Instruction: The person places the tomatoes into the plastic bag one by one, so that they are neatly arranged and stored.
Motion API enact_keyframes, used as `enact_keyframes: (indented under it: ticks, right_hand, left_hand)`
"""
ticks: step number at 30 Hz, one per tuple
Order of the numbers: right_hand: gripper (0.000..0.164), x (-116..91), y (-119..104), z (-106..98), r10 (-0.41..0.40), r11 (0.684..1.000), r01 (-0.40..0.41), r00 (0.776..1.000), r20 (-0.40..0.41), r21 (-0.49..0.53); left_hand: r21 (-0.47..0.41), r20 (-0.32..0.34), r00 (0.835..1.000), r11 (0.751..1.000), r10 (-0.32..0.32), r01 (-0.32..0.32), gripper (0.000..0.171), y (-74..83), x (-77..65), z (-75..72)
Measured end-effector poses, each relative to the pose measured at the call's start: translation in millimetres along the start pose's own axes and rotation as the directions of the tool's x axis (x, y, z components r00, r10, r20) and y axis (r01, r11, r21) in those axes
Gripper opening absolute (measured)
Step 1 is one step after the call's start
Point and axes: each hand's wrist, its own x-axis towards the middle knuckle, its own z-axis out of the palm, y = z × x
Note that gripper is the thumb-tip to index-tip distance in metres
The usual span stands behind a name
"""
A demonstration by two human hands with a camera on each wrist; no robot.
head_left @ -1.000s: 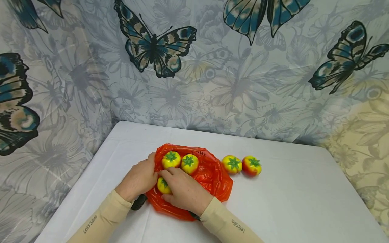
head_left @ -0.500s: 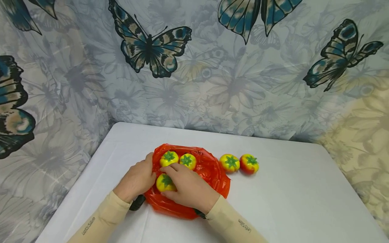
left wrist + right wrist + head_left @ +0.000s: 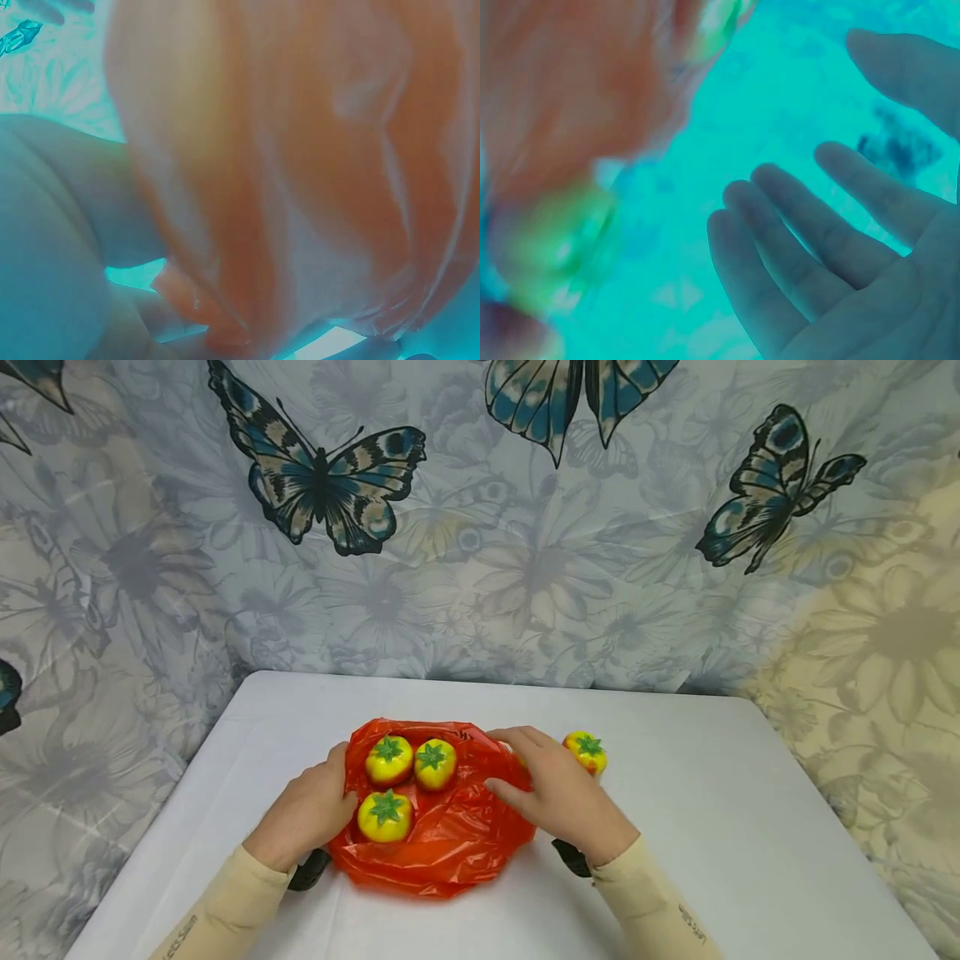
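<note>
A red plastic bag (image 3: 480, 827) lies spread open on the table, holding 3 yellow-and-red tomatoes with green star-shaped tops: one at the back left (image 3: 389, 760), one beside it (image 3: 435, 765), one in front (image 3: 386, 816). My left hand (image 3: 306, 810) grips the bag's left edge; the bag's wall (image 3: 300, 187) fills most of the left wrist view. Over the bag's right rim is my right hand (image 3: 562, 793), palm and spread fingers bare in the right wrist view. Past it a tomato (image 3: 586, 752) shows on the table; another, mostly hidden by the hand in the head view, appears blurred (image 3: 555, 247).
The white table (image 3: 735, 827) reaches back to a wall (image 3: 540, 568) covered in butterfly and flower cloth. Dark wrist cameras hang under both forearms, the left one (image 3: 309, 870) close to the bag.
My right hand has left the front tomato inside the bag and moved right, to the bag's right rim. My left hand stays on the bag's left edge. The head view has shifted right.
</note>
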Motion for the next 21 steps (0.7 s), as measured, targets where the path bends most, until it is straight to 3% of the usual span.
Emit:
enact_keyframes:
  ticks: [11, 21]
  right_hand:
    - [0.063, -11.2, 65.6, -25.1, 0.141, 0.989, -0.143, 0.988, -0.070, -0.033]
    - [0.072, -13.5, 100.7, -33.4, 0.259, 0.965, -0.260, 0.965, -0.037, -0.040]
  left_hand:
    - [-0.009, -0.006, 1.000, 1.000, 0.017, -0.017, 0.069, -2.9, 0.0, -0.1]
    - [-0.004, -0.002, 1.000, 1.000, 0.014, -0.014, 0.069, -2.1, 1.6, 0.3]
